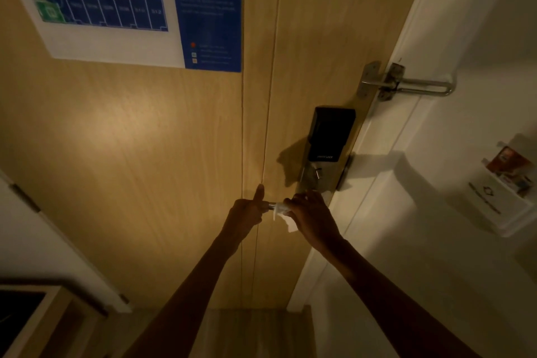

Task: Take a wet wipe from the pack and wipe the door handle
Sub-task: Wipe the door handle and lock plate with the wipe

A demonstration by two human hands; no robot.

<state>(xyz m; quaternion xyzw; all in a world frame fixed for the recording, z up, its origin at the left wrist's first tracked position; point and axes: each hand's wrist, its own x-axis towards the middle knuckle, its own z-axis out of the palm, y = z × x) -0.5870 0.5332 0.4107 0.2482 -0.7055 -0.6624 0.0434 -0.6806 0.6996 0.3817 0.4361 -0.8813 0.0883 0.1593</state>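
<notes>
A metal lever door handle (272, 206) sticks out leftward from the lock plate on the wooden door (145, 154). My left hand (247, 209) grips the handle's free end, thumb raised against the door. My right hand (311, 213) presses a white wet wipe (283, 213) around the handle's middle; a loose corner of the wipe hangs below. Most of the handle is hidden under both hands. The wipe pack is not in view.
A black electronic lock (331, 134) sits above the handle, with a metal swing-bar latch (406, 84) higher up. A blue evacuation plan (130, 3) hangs on the door. A white card holder (499, 192) is on the right wall. Dark furniture (26, 317) stands lower left.
</notes>
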